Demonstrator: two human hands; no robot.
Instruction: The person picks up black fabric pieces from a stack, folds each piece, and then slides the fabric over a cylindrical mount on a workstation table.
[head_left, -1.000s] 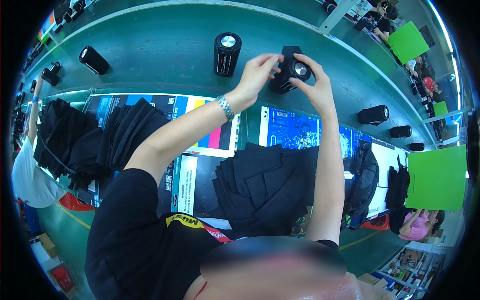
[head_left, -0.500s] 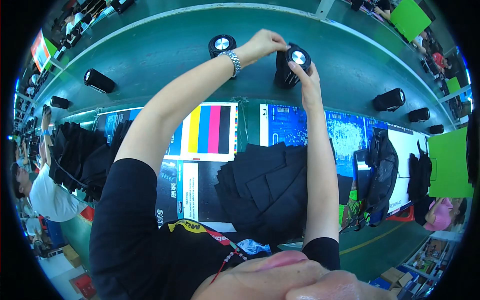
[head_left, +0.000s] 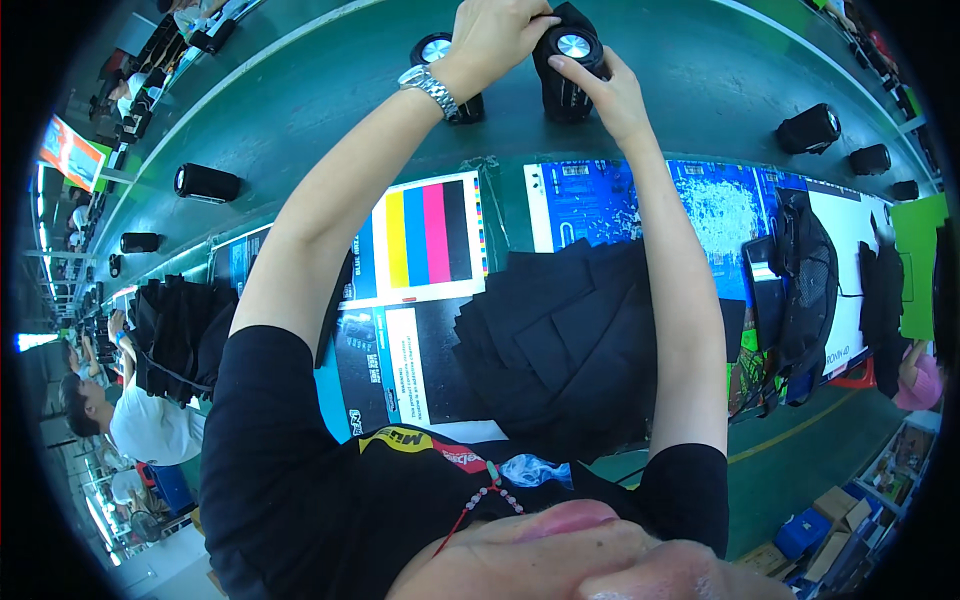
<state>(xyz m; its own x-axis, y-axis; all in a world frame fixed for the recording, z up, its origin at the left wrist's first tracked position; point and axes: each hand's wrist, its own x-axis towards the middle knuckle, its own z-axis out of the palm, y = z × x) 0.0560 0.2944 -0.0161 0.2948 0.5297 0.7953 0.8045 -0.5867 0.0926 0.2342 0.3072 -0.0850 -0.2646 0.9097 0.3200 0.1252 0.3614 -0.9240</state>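
Note:
A black cylindrical speaker with a shiny silver disc on its end stands on the green bench, partly wrapped in black cloth. My right hand is closed around its right side, thumb near the top rim. My left hand, with a metal watch on the wrist, pinches the cloth edge at the speaker's upper left; the fingertips are partly hidden. Another speaker stands just left, partly covered by my left wrist. Between my forearms lies a fanned pile of black cloth pieces.
More black speakers lie along the bench, at left and right. Printed sheets cover the near worktop. A black mesh bag and a phone lie right. Bundled black cloth and a co-worker are left.
The view has shifted, so the bench and worktop sit differently in the picture. Both hands remain at the same speaker, with a black cloth flap now showing above its rim.

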